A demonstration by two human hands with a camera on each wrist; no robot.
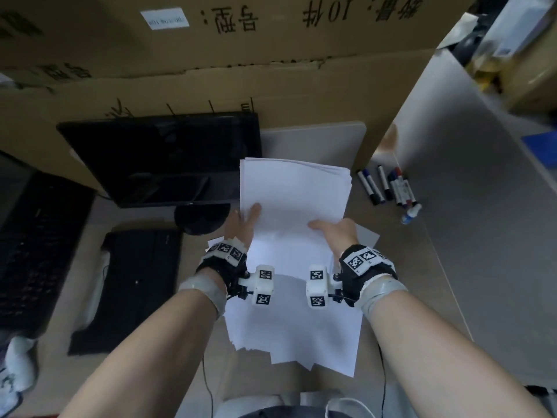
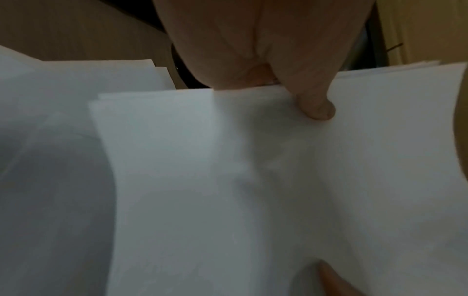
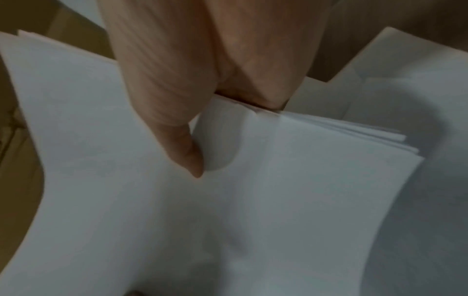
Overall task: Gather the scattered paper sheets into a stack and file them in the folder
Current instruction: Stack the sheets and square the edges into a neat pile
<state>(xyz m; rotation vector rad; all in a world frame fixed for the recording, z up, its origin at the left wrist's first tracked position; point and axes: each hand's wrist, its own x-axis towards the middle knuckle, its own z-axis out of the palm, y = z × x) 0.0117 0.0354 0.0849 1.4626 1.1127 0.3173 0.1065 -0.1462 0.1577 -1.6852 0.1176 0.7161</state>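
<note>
I hold a bundle of white paper sheets (image 1: 294, 194) in both hands, lifted over the desk. My left hand (image 1: 245, 221) pinches its left edge, thumb on top and fingers hidden beneath. My right hand (image 1: 330, 229) pinches the right edge the same way. In the left wrist view the thumb (image 2: 316, 109) presses on the paper bundle (image 2: 228, 180). In the right wrist view the thumb (image 3: 188, 154) presses on the paper bundle (image 3: 278, 200), whose edges fan apart. More loose sheets (image 1: 295, 333) lie unevenly under my wrists. A pale grey flat panel (image 1: 313, 140), possibly the folder, lies beyond the bundle.
A black monitor (image 1: 162, 158) stands at the left, with a black keyboard (image 1: 141, 282) in front of it. Several markers (image 1: 388, 188) lie to the right by a grey partition (image 1: 482, 182). Cardboard boxes (image 1: 271, 40) wall off the back.
</note>
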